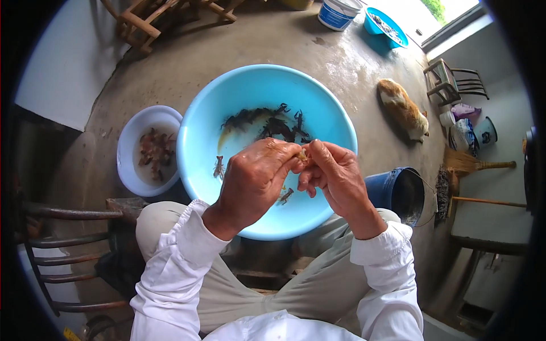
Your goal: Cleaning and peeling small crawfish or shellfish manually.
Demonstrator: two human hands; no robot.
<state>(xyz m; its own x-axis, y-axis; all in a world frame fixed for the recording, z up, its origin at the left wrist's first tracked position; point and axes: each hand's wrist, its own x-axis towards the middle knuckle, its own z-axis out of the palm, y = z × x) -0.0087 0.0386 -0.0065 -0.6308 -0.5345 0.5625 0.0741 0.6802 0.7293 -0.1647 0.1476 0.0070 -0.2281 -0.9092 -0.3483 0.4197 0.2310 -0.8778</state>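
In front of me is a large light-blue basin point(196, 108) with dark crayfish point(276, 128) heaped toward its far side. One small pale crayfish point(219, 167) lies at the left inside, and another bit of crayfish point(286, 196) lies nearer me. Over the basin, my left hand point(256, 176) and my right hand point(335, 176) meet, fingertips pinched on a small yellowish-brown crayfish piece point(303, 155). Fingers cover most of that piece. To the left, touching the large basin, a smaller pale basin point(126, 162) holds reddish-brown crayfish pieces point(154, 150) in cloudy water.
A blue bucket point(380, 190) stands by my right knee. An orange-and-white furry animal point(401, 108) is on the floor at the right. Wooden chairs point(74, 257) are at left, and a broom point(463, 163) leans at right. Farther off are a white-and-blue tub point(336, 16) and a blue basin point(372, 25).
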